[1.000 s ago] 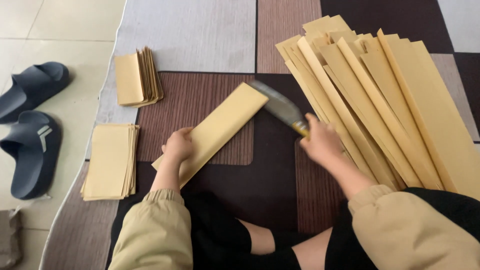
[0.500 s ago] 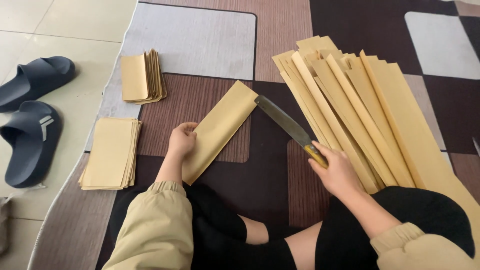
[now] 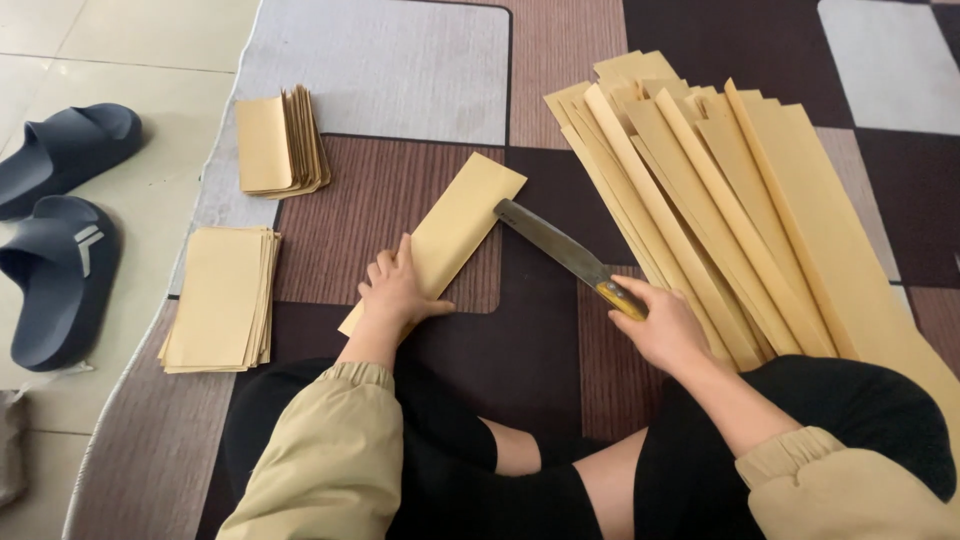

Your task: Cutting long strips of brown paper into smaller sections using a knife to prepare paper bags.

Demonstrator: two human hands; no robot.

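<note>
I sit cross-legged on a patterned rug (image 3: 400, 70). My left hand (image 3: 395, 290) presses flat on the near end of a folded tan paper strip (image 3: 455, 225) that lies diagonally on the rug. My right hand (image 3: 665, 325) grips the yellow handle of a long knife (image 3: 555, 245); its grey blade points up-left, with the tip just right of the strip's far end. A fan of long tan paper strips (image 3: 720, 200) lies to the right, partly under my right hand.
Two stacks of cut tan sheets lie on the left: one at the far left (image 3: 280, 140), one nearer (image 3: 220, 300). A pair of dark blue slippers (image 3: 55, 230) sits on the tiled floor (image 3: 130, 30) beyond the rug's left edge.
The knife, which lay across the strip's far end, has been drawn back to the right and down, off the strip. My left hand stays on the strip.
</note>
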